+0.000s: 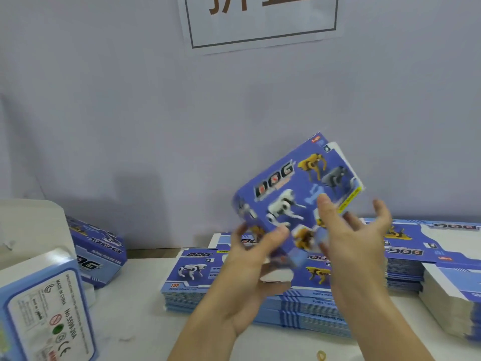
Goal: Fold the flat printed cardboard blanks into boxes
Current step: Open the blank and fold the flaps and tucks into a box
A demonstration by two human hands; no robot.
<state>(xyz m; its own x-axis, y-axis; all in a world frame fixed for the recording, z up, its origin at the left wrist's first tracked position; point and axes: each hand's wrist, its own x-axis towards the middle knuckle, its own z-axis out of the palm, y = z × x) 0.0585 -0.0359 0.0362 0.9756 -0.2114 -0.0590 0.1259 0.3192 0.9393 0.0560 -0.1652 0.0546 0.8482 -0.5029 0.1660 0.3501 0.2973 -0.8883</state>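
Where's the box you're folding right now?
In the head view, the box is held up right of centre, between the left hand and right hand, above the stack of flat blanks.

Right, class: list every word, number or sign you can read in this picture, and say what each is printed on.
"DOG": held box.
"DOG", "TOP": top blank of the flat stack.
"FUNNY MOVING DOG": folded box at left.
"MADE IN CHINA", "No.5500-20A", CE mark: white label of the near-left box.
Wall sign: large characters, cropped, unreadable.
Fine print on the label and blanks: too blurred.
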